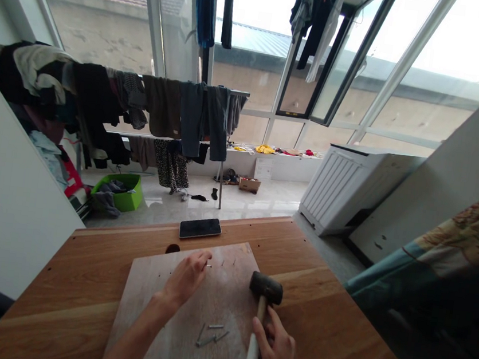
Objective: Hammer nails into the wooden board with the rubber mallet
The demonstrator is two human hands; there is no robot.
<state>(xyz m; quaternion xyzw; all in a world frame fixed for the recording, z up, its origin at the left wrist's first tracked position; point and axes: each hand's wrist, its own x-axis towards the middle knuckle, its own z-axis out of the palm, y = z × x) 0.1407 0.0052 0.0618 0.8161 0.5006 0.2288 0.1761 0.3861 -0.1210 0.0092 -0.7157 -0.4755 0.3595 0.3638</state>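
Observation:
My left hand (pixel 185 280) reaches over a pale wooden board (pixel 149 284) and pinches a small nail (pixel 208 266) at its fingertips. My right hand (pixel 278 354) grips the white handle of a mallet (pixel 264 297) whose black head rests on the board's right edge. Several loose nails (pixel 211 335) lie on the board between my two hands.
The board lies on a brown wooden table (pixel 326 328). A dark phone (pixel 200 228) lies at the table's far edge, near a round hole (pixel 172 248). Beyond stand a laden clothes rack (pixel 165 107), a green basket (pixel 123 189) and a white cabinet (pixel 346 186).

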